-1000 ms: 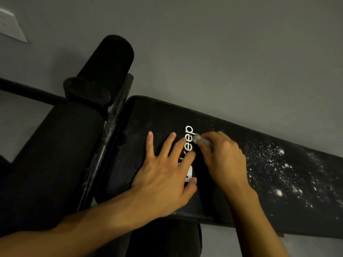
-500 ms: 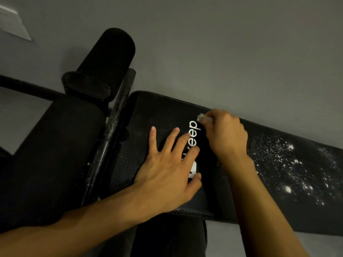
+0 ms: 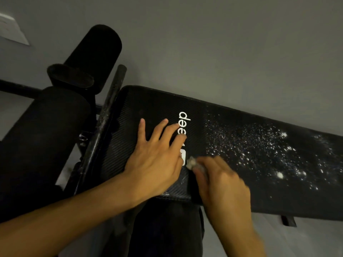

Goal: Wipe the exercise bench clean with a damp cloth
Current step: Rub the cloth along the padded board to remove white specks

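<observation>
Bench: the black padded bench [image 3: 157, 102] lies in front of me, its long axis running from upper left to lower right in the head view.
Cloth: a small pale wad of cloth [image 3: 190, 161] sits on the pad near its front edge, just beside the white logo [image 3: 182, 123].
Right hand: my right hand [image 3: 220, 184] has its fingers curled round the cloth, and only the tip of the wad shows past them. The hand is blurred, so I cannot tell the exact finger placement.
Left hand: my left hand [image 3: 156, 160] rests flat on the pad with straight, spread fingers and holds nothing. It lies just left of the cloth and partly covers the logo.
Dirt: white specks [image 3: 259, 149] are scattered over the pad to the right of the logo, thickest toward the far right.
Direction from grip: the specks lie right of the cloth and farther from me, along the bench's long axis.
Nearer hand: my right hand is nearer, since it lies between the left hand and the specks.
Cleaner part: the logo end by the foam rollers [image 3: 98, 52] shows almost no specks.
Judged next move: I would stroke rightward along the pad's length while the left hand braces the bench.
Judged risk: so small a wad may scatter the specks rather than lift them.
</observation>
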`<state>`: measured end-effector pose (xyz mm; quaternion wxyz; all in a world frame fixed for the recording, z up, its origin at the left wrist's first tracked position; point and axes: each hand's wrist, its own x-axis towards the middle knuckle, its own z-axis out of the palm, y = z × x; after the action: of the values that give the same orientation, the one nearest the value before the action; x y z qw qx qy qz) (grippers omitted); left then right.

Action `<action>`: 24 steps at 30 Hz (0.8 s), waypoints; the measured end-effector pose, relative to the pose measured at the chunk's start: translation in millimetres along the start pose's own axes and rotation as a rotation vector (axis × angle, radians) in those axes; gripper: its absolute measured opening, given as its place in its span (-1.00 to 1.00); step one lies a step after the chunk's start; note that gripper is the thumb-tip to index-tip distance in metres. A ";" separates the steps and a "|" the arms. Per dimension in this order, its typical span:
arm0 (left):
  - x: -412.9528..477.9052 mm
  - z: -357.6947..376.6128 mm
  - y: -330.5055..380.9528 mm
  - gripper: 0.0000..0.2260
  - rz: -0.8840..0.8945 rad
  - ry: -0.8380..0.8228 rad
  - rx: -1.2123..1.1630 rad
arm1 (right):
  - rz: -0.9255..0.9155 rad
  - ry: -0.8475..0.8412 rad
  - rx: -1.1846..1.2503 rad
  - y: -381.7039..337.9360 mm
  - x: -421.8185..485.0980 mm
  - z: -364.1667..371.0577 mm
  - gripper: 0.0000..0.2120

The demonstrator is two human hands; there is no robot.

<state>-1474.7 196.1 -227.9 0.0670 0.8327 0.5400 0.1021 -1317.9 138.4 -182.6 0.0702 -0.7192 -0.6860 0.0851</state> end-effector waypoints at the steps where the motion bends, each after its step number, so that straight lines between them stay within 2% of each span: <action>1: -1.6 0.0 1.3 -0.53 0.000 0.003 0.009 | 0.015 -0.024 0.005 2.1 -12.5 -1.0 -0.64; 4: -3.9 3.0 8.7 -0.55 0.008 0.021 0.048 | 0.022 -0.046 -0.011 11.9 -34.7 -1.1 -0.66; 7: 0.6 3.1 14.6 -0.55 -0.042 0.049 0.023 | -0.056 -0.005 -0.037 16.2 -21.7 -1.1 -0.71; 10: -0.6 5.4 14.6 -0.56 -0.074 0.048 -0.002 | -0.109 0.033 0.039 22.1 -5.0 0.1 -0.80; 13: -3.7 6.4 6.7 -0.56 -0.054 0.050 -0.030 | -0.125 0.016 0.065 34.9 -21.0 -1.0 -0.80; 16: -3.8 4.6 2.0 -0.48 -0.036 0.027 -0.050 | -0.091 0.018 0.106 43.2 -34.2 -2.5 -0.80; 20: -7.2 0.6 -4.1 -0.34 -0.015 0.022 -0.092 | -0.070 0.039 0.103 32.3 -5.6 0.6 -0.84; 24: -8.0 0.7 -6.1 -0.32 0.011 0.041 -0.102 | -0.047 0.031 0.114 30.3 -2.8 4.0 -0.81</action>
<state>-1483.1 191.2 -230.8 0.0978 0.8290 0.5306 0.1471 -1289.4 134.0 -192.9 0.1235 -0.6991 -0.6955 0.1111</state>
